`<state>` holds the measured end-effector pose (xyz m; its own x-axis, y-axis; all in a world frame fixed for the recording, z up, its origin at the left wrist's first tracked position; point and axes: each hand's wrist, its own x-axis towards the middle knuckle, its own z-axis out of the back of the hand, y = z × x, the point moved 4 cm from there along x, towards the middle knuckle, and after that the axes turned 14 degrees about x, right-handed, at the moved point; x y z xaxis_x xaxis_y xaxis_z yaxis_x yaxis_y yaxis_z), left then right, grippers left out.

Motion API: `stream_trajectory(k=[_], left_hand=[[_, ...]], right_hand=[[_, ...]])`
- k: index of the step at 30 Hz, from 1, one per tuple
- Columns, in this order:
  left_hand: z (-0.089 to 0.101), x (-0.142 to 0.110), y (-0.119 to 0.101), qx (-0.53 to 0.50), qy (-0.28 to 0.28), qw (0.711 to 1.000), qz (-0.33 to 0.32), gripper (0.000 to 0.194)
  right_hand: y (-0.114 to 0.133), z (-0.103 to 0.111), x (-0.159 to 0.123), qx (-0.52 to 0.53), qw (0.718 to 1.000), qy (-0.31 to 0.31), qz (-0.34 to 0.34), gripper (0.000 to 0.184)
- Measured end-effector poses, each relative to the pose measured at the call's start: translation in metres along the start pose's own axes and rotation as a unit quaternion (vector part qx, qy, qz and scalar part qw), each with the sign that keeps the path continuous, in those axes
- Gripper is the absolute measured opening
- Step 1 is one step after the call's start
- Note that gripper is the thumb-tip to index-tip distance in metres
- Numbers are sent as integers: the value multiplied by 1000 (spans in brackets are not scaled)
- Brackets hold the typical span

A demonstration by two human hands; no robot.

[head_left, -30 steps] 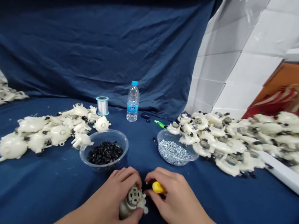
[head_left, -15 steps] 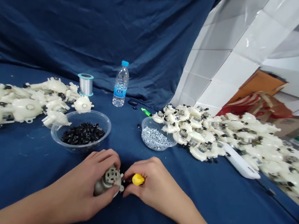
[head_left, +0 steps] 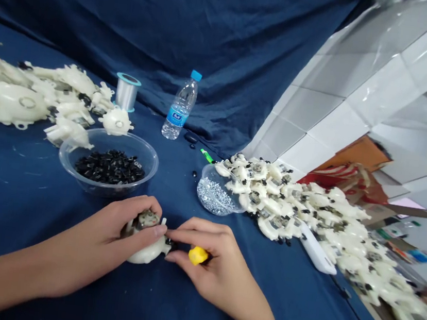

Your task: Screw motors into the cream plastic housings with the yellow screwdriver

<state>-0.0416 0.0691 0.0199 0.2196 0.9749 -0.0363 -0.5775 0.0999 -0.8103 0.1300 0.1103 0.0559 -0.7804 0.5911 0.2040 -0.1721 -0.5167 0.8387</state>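
Note:
My left hand (head_left: pixel 113 236) is closed around a cream plastic part with a small motor (head_left: pixel 144 237) on the blue cloth. Right beside it, my right hand (head_left: pixel 208 263) is closed on a small tool with a yellow handle (head_left: pixel 197 255), its fingertips touching the part. Just beyond my hands stands a clear bowl of small black pieces (head_left: pixel 108 165). A smaller clear bowl of silver screws (head_left: pixel 214 196) sits to the right of it.
A heap of cream parts (head_left: pixel 37 99) lies at the left, another long heap (head_left: pixel 316 214) runs to the right over a white tray (head_left: pixel 315 250). A water bottle (head_left: pixel 181 105), a wire spool (head_left: pixel 126 91) and a green pen (head_left: pixel 208 156) stand behind. White tiles rise at the right.
The view has swung and tilted to the right. My left hand has turned the cream part so its pale underside shows, and both hands sit slightly higher in the view.

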Motion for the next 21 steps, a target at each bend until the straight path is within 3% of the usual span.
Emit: stream_trajectory(k=[5,13,17,21], left_hand=[[-5,-1,5,-126,-4,991,46,23],[-12,1,8,-228,-35,973,30,24],[-12,1,9,-184,-55,981,30,27],[-12,-2,8,-26,-86,996,17,31]], right_hand=[[4,0,-2,9,999,-28,39,31],[10,-2,-4,-36,993,-44,100,23],[7,-5,-1,-48,995,-45,80,18],[-3,-10,2,-56,996,-45,42,9]])
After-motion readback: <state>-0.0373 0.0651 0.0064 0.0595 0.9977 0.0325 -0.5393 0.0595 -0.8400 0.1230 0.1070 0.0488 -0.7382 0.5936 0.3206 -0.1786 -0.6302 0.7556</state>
